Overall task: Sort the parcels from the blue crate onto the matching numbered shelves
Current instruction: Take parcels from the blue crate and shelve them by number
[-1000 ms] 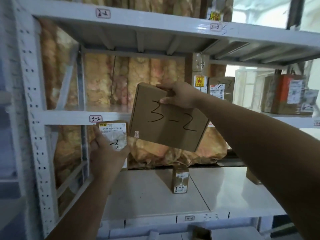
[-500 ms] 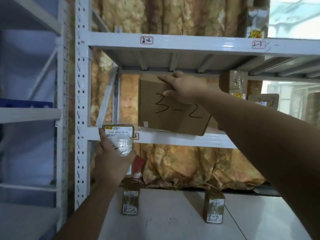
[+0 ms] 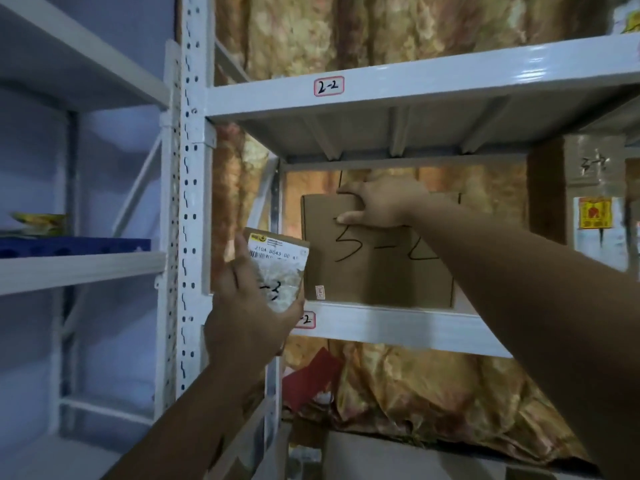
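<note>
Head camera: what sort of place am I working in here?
Probably a parcel storeroom or small warehouse: white metal racking with handwritten shelf labels such as 2-2, and cardboard parcels marked by hand, like the 3-2 box held by the right hand.

Upper shelf tag reads "2-2" — the cardboard box bears a handwritten "3-2". The small parcel shows "210A B043 00" and "-3"; the lower shelf tag, half hidden, shows "-2".

Box marked 3-2 upright on shelf; small parcel beside.

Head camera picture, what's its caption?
Right hand holds the 3-2 box on a shelf; left hand holds a small parcel.
</note>
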Available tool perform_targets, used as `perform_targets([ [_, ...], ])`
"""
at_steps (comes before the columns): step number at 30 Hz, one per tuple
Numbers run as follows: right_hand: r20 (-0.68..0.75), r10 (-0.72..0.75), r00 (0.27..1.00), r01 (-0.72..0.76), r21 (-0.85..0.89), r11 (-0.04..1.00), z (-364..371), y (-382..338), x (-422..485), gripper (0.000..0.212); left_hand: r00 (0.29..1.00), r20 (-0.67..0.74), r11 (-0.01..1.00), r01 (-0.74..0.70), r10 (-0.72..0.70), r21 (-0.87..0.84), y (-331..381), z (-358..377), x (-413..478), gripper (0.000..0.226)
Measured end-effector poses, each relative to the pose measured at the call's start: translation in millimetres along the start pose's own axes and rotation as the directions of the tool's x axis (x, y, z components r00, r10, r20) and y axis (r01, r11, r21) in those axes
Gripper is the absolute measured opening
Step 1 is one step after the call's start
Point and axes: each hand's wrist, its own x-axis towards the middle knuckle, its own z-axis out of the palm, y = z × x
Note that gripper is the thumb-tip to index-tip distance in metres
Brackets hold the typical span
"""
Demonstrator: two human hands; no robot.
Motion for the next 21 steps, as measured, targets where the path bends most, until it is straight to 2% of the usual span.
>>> perform_targets([
  [2,-0.006,0.013,1.0,-0.013,0.013,1.0,12,4,16,0.075,1.0,-0.017,1.0,-0.012,0.012,-0.008,-1,8,10,0.12],
  [6,-0.015,0.004,1.0,-0.003,0.019,1.0,34,5,46,0.076,0.989,0.03,0.959,0.145,-0.142,-0.244,-5,21,39,0.12],
  [10,-0.093,-0.033,0.995,0.031,-0.023,0.999,56,-2,74,0.075,0.979,-0.058,0.86,0.143,-0.196,-0.489,-9,40,61,0.119],
  [13,-0.143,-0.079,0.987,0.074,-0.039,0.997,68,-5,91,0.072,0.971,-0.119,0.852,0.118,-0.205,-0.51,-9,54,66,0.122],
  [17,-0.158,-0.127,0.979,0.118,-0.065,0.991,78,-9,108,0.071,0.969,-0.076,0.865,0.173,-0.236,-0.471,-10,70,69,0.125],
  [21,-0.165,-0.15,0.975,0.143,-0.053,0.988,84,-11,118,0.07,0.964,-0.101,0.887,0.182,-0.246,-0.425,-12,83,71,0.123],
])
